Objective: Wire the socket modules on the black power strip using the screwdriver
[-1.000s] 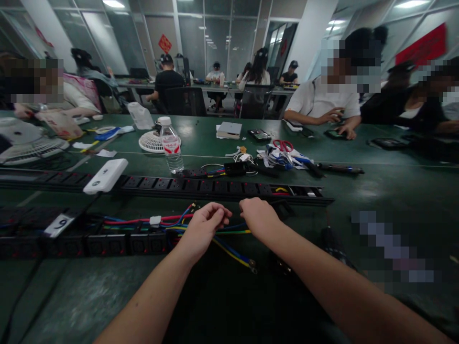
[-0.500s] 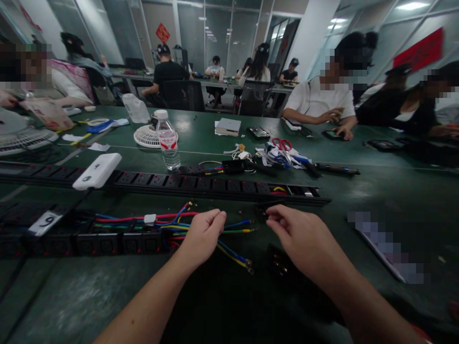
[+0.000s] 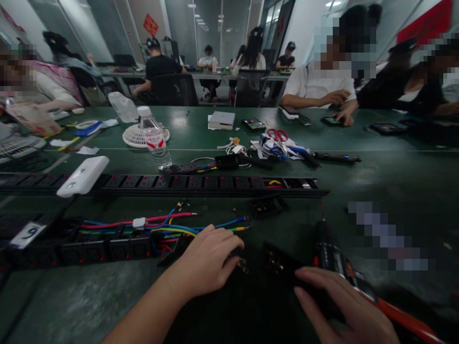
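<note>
My left hand [image 3: 215,258] is closed around something dark beside the wire ends, mostly hidden under the fingers. Ring terminals [image 3: 244,265] stick out by its fingertips. Between thumb and fingers, my right hand [image 3: 333,296] grips the end of a black socket part [image 3: 278,260] with brass contacts. Red, blue and yellow-green wires [image 3: 172,217] come out of the near black socket strip [image 3: 91,251]. Another black part [image 3: 267,205] lies beyond the hands. Right of my right hand is a black and orange electric screwdriver [image 3: 328,248].
A long black socket strip [image 3: 193,184] crosses the green table, a white power bank [image 3: 83,177] on it. Behind are a water bottle [image 3: 156,141], red scissors [image 3: 278,134] and a white box [image 3: 221,120]. A blurred-out object [image 3: 387,234] lies right. People sit across the table.
My left hand has moved lower and closed beside the terminals. My right hand has come down and right, taking hold of the black socket part. The screwdriver has come into view.
</note>
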`<state>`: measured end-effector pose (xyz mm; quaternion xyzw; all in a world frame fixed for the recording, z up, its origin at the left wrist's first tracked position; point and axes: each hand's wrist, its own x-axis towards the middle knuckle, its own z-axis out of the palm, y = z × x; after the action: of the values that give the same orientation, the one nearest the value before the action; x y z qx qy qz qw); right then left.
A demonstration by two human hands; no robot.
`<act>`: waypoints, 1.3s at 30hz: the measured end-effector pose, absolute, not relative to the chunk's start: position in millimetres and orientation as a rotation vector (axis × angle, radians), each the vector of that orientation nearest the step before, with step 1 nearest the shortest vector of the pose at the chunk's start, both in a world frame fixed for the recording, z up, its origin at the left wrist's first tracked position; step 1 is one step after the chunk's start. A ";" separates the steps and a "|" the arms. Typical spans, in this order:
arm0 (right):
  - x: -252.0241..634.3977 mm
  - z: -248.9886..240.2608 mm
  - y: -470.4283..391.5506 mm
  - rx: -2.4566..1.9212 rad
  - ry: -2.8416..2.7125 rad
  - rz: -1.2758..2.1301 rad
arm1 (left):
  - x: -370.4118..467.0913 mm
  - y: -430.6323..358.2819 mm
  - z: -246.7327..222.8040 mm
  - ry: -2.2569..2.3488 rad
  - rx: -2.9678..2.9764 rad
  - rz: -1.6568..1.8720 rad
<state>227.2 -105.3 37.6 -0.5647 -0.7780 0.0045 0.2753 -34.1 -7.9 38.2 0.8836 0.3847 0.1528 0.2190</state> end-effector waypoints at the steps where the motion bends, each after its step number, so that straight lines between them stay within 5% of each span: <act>1: 224.4 38.2 -103.0 -1.508 -2.090 0.001 | -32.7 -8.8 39.0 1.051 2.474 0.394; 12: 163.0 23.9 -67.9 -1.559 -2.167 0.059 | -21.4 -8.8 33.5 1.108 2.617 0.165; 32: 161.6 24.1 -56.7 -1.233 -2.106 0.081 | -30.4 -4.2 34.5 1.064 2.452 0.340; 34: 164.4 28.6 -62.0 -1.260 -1.976 0.211 | -30.6 -4.9 34.8 1.057 2.468 0.362; 39: 167.8 44.5 -73.9 -1.369 -1.555 1.134 | -28.9 -7.0 33.5 1.033 2.488 0.438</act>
<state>167.8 -73.9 44.5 -0.5363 -0.6088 0.4440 0.3802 -28.9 -7.0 33.5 0.8923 0.3704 0.1573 0.2047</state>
